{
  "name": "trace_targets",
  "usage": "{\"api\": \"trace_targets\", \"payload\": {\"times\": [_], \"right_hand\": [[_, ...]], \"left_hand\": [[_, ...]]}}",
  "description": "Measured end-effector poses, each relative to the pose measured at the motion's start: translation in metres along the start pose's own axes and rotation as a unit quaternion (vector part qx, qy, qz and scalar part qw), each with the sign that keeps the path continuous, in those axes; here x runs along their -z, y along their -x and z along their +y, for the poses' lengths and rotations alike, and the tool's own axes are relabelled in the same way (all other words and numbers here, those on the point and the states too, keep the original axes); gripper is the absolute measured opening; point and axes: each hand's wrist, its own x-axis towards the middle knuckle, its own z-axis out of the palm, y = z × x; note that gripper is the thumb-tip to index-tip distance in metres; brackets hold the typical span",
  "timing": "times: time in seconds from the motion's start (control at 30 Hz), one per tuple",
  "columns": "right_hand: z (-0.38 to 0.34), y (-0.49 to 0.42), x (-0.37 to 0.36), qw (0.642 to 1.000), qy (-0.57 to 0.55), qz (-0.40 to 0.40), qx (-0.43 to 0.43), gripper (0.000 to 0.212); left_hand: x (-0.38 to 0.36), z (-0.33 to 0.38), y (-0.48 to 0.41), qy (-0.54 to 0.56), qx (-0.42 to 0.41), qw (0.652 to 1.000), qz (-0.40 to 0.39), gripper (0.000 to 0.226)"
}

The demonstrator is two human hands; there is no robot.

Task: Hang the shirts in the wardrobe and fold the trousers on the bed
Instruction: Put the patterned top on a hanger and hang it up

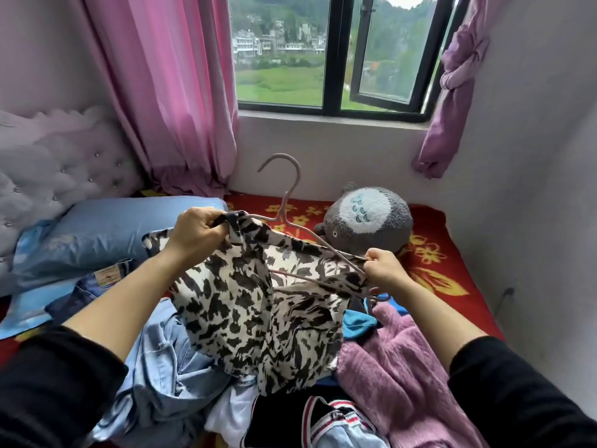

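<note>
The shirt (258, 312) is thin, limp and light. It would likely slip on the smooth hanger (285, 205), so the shoulders are the best grip points. It is held above the bed (458, 270), partly threaded onto the hanger. Of the two hands, the left hand (198, 231) is clenched on the collar end, and the right hand (382, 270) pinches the other shoulder against the hanger arm. Underneath lie jeans (168, 367) and a pink fleece (397, 367). A pillow (106, 231), a plush toy (371, 221) and a window (332, 53) lie beyond.
</note>
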Motion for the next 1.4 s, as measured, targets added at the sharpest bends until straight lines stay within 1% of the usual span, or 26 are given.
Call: {"api": "trace_targets", "payload": {"times": [0.1, 0.13, 0.17, 0.23, 0.3, 0.37, 0.43, 0.5, 0.57, 0.6, 0.63, 0.67, 0.7, 0.77, 0.87, 0.93, 0.97, 1.03, 1.1, 1.2, 1.23, 1.3, 1.33, 1.37, 1.4], "right_hand": [[0.005, -0.001, -0.002, 0.994, -0.07, 0.063, -0.056, 0.023], [0.006, -0.001, -0.004, 0.991, -0.085, 0.076, -0.077, 0.022], [0.007, 0.0, -0.005, 0.988, -0.098, 0.078, -0.095, 0.022], [0.008, 0.0, -0.006, 0.984, -0.117, 0.065, -0.12, 0.023], [0.006, 0.0, -0.006, 0.977, -0.147, 0.063, -0.144, 0.027], [-0.001, 0.0, -0.004, 0.964, -0.204, 0.058, -0.163, 0.027], [-0.009, -0.001, -0.003, 0.949, -0.261, 0.045, -0.172, 0.026], [-0.013, -0.001, -0.001, 0.946, -0.274, 0.034, -0.171, 0.025], [-0.013, -0.002, 0.001, 0.949, -0.268, 0.025, -0.162, 0.026], [-0.01, -0.003, 0.004, 0.959, -0.241, 0.03, -0.147, 0.026], [-0.006, -0.003, 0.008, 0.976, -0.175, 0.048, -0.118, 0.027], [0.0, -0.002, 0.012, 0.991, -0.076, 0.07, -0.083, 0.028], [0.005, 0.0, 0.014, 0.995, 0.013, 0.079, -0.06, 0.027], [0.012, 0.006, 0.015, 0.988, 0.129, 0.084, -0.027, 0.018], [0.014, 0.01, 0.012, 0.974, 0.205, 0.097, 0.001, 0.007], [0.01, 0.009, 0.011, 0.972, 0.207, 0.106, -0.001, 0.005], [0.007, 0.007, 0.012, 0.978, 0.177, 0.113, -0.014, 0.007], [0.002, 0.003, 0.017, 0.989, 0.071, 0.123, -0.047, 0.017], [-0.007, 0.002, 0.019, 0.991, -0.023, 0.122, -0.049, 0.021], [-0.031, 0.011, 0.018, 0.991, -0.115, 0.067, 0.004, 0.018], [-0.042, 0.017, 0.016, 0.987, -0.159, 0.025, 0.022, 0.016], [-0.066, 0.029, 0.014, 0.962, -0.241, -0.112, 0.055, 0.01], [-0.077, 0.036, 0.014, 0.948, -0.251, -0.185, 0.069, 0.004], [-0.087, 0.042, 0.017, 0.938, -0.23, -0.245, 0.082, 0.003], [-0.095, 0.046, 0.021, 0.935, -0.188, -0.284, 0.096, 0.009]], "left_hand": [[-0.002, -0.002, 0.003, 0.02, 0.01, 1.0, -0.006, 0.011], [-0.002, -0.002, 0.004, 0.017, 0.006, 1.0, -0.006, 0.016], [-0.003, -0.003, 0.004, 0.008, 0.002, 1.0, -0.008, 0.023], [-0.002, -0.006, 0.005, -0.017, -0.005, 1.0, -0.017, 0.029], [0.0, -0.006, 0.007, -0.036, -0.007, 0.998, -0.046, 0.027], [0.0, -0.003, 0.009, -0.051, -0.018, 0.996, -0.075, 0.018], [-0.003, 0.004, 0.01, -0.059, -0.034, 0.993, -0.099, 0.02], [-0.005, 0.013, 0.01, -0.026, -0.034, 0.99, -0.132, 0.024], [-0.006, 0.018, 0.009, 0.026, -0.027, 0.989, -0.144, 0.027], [-0.005, 0.019, 0.009, 0.046, -0.025, 0.99, -0.13, 0.028], [-0.005, 0.02, 0.009, 0.067, -0.021, 0.992, -0.107, 0.031], [-0.005, 0.019, 0.009, 0.086, -0.013, 0.993, -0.083, 0.035], [-0.005, 0.018, 0.01, 0.097, -0.002, 0.993, -0.065, 0.038], [-0.004, 0.016, 0.012, 0.08, 0.02, 0.996, -0.041, 0.042], [-0.005, 0.012, 0.013, 0.041, 0.045, 0.998, -0.002, 0.041], [-0.005, 0.01, 0.015, 0.016, 0.043, 0.999, 0.013, 0.045], [-0.005, 0.009, 0.016, 0.001, 0.034, 0.999, 0.019, 0.047], [-0.004, 0.008, 0.019, -0.024, 0.021, 0.999, 0.035, 0.046], [-0.003, 0.009, 0.02, -0.039, 0.019, 0.998, 0.046, 0.042], [-0.005, 0.013, 0.019, -0.057, 0.022, 0.997, 0.048, 0.04], [-0.007, 0.015, 0.019, -0.056, 0.026, 0.997, 0.046, 0.041], [-0.011, 0.02, 0.017, -0.041, 0.037, 0.998, 0.034, 0.04], [-0.012, 0.022, 0.016, -0.03, 0.043, 0.998, 0.029, 0.04], [-0.012, 0.024, 0.014, -0.019, 0.048, 0.998, 0.03, 0.04], [-0.011, 0.025, 0.012, -0.009, 0.051, 0.998, 0.037, 0.04]]}}
